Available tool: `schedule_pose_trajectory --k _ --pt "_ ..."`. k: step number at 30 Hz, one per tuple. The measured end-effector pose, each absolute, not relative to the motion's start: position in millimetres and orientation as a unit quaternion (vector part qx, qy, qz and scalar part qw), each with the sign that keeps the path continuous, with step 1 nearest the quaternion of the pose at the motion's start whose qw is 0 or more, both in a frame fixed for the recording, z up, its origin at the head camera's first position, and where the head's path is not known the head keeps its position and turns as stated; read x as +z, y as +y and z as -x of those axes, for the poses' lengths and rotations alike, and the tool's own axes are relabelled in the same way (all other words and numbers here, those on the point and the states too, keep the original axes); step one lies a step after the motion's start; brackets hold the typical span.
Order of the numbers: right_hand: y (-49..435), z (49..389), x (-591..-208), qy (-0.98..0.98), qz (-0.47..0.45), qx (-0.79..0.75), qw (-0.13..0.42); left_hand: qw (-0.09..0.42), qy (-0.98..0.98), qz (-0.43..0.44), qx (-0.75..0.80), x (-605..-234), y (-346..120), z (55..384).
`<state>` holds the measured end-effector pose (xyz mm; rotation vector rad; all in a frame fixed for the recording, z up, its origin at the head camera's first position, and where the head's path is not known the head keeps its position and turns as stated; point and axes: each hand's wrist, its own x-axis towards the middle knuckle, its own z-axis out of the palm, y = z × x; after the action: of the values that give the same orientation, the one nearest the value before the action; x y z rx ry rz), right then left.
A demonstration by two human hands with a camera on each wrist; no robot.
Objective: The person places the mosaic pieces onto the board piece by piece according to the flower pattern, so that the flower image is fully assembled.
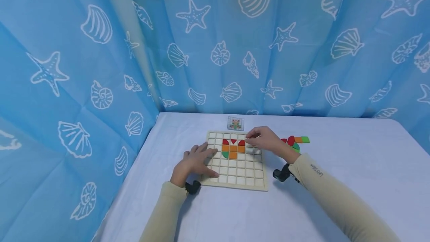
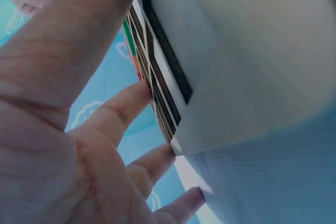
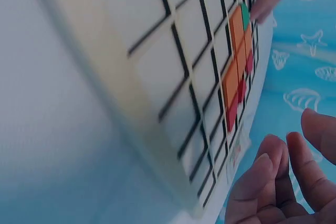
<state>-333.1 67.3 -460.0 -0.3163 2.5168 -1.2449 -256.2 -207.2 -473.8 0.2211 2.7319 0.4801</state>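
A square wooden grid board (image 1: 236,186) lies on the table. Orange squares (image 1: 233,155), a green quarter-round piece (image 1: 225,154) and several red pieces (image 1: 226,142) sit in its upper cells. The left hand (image 1: 195,161) spreads over the board's left side, its fingers apart and fingertips on the grid. Over the board's upper right corner is the right hand (image 1: 265,139), beside the rightmost red piece (image 1: 241,143). In the right wrist view the right hand's fingers (image 3: 304,166) are bent, the thumb near the fingertips, with no piece showing between them.
A small pattern card (image 1: 235,123) with a coloured figure lies behind the board. To the right, partly behind the right hand, are loose red, orange and green pieces (image 1: 305,139). A blue curtain (image 1: 215,40) with shells and starfish hangs behind the white table (image 1: 362,160).
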Motion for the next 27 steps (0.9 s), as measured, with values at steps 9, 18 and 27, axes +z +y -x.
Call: schedule_pose_trajectory --k 9,18,27 --pt "98.0 332.8 -451.4 0.896 0.092 -0.411 0.141 0.178 0.967 -0.079 0.164 -472.4 -204.4 256.7" --pt "129.3 335.2 -447.2 0.908 0.103 -0.393 0.106 0.175 0.966 -0.071 0.176 -472.2 -203.8 257.0" --pt "160.4 333.5 -451.1 0.912 0.073 -0.393 0.092 0.179 0.964 -0.064 0.188 -474.4 -204.2 255.4"
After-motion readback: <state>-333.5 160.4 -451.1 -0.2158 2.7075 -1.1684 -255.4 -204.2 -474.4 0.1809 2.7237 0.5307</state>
